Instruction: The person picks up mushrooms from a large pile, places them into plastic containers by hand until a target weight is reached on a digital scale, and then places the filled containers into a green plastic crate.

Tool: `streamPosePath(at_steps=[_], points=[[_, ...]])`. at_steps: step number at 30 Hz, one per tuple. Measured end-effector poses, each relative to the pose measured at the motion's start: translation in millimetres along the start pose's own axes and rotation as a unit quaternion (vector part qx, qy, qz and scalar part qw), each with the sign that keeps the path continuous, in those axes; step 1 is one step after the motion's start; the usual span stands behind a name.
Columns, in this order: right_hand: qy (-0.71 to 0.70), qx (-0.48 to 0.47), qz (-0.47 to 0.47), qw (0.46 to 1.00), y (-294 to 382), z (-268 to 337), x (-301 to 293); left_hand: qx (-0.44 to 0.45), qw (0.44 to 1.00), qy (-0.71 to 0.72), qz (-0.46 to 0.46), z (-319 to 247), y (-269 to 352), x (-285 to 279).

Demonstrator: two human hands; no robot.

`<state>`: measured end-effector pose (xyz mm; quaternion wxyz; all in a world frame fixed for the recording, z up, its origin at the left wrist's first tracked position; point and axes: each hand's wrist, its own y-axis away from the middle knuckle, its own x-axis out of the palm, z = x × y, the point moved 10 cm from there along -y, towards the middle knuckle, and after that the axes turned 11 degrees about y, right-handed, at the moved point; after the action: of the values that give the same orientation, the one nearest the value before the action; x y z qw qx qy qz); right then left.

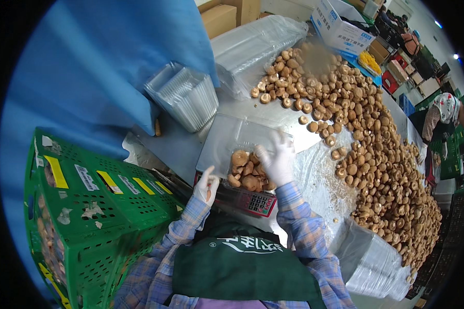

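A clear plastic clamshell container [237,145] sits on the flat plate of a weighing scale [216,135], its lid raised on the far side. Brown shiitake mushrooms [250,182] fill its near half. My right hand [278,161], in a white glove, is over the container's right side with its fingers spread, nothing visible in them. At the container's left edge is my gloved left hand [207,186], index finger extended and holding nothing visible; contact with the plastic is unclear. The scale's keypad [259,203] faces me.
A large heap of shiitake [382,181] covers the metal table's right side. Nested clear containers [189,96] stand behind the scale; bagged ones [375,258] lie at lower right. Green crates [89,216] and a blue curtain [100,69] bound the left. A co-worker [442,116] is at far right.
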<state>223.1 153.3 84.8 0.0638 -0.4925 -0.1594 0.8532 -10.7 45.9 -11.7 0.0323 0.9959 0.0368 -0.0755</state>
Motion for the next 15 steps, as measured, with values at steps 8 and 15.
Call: streamPosePath(at_steps=[8,15], points=[[-0.539,0.216,0.016,0.814,-8.4,-98.1,19.3,-0.142,0.964,0.199,0.102,11.6,15.4,25.6],[-0.186,0.115,0.169,0.961,96.9,-75.5,-21.7,-0.305,0.897,0.303,0.100,46.7,12.0,45.4]])
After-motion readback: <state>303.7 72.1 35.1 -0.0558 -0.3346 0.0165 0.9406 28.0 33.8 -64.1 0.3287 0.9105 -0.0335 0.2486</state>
